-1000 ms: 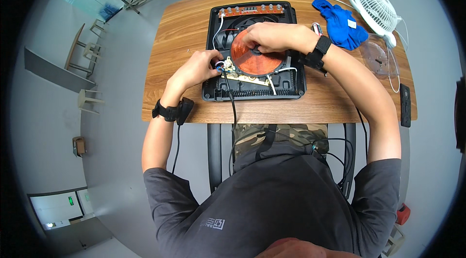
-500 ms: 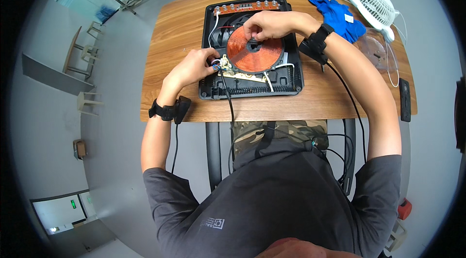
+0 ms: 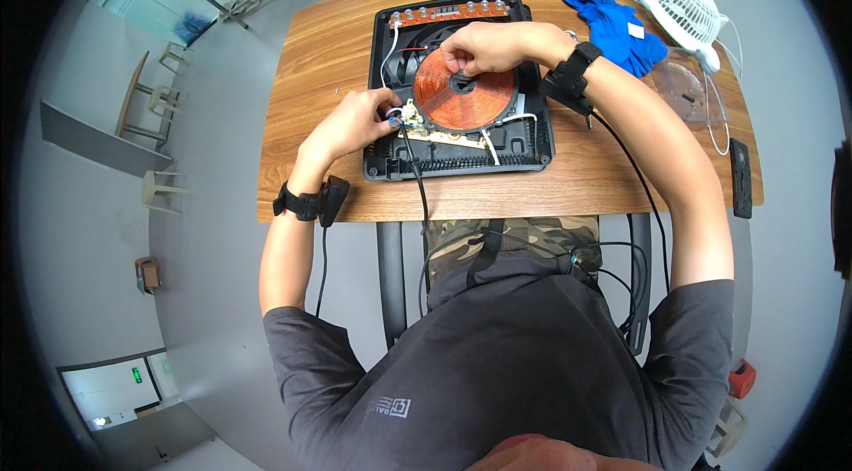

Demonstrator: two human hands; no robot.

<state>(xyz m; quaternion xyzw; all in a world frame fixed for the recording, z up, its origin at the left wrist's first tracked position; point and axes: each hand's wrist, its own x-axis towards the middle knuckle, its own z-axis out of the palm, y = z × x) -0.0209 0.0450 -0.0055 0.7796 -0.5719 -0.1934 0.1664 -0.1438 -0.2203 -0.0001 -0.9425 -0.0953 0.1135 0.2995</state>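
Note:
An opened induction cooker base (image 3: 375,58) lies on the table, its black housing showing a round copper coil (image 3: 475,109) in the middle. My right hand (image 3: 486,47) reaches over the coil from the right, with thumb and fingers pinched near the dark centre; what they hold, if anything, is hidden. At the housing's left side, my left hand (image 3: 351,122) has its fingers closed on thin wires (image 3: 395,121) beside a cream circuit board (image 3: 444,141). A black cord (image 3: 422,183) runs from there over the table's front edge. Along the far side sits an orange button board (image 3: 450,13).
On the wooden table (image 3: 311,54), a blue cloth (image 3: 612,32), a white fan (image 3: 682,5) and a clear plastic disc (image 3: 688,98) lie at the right. A dark flat bar (image 3: 741,178) rests by the right edge. Cables trail from both wrist straps.
My right hand has shifted very slightly left over the coil. My left hand stays in place at the wires.

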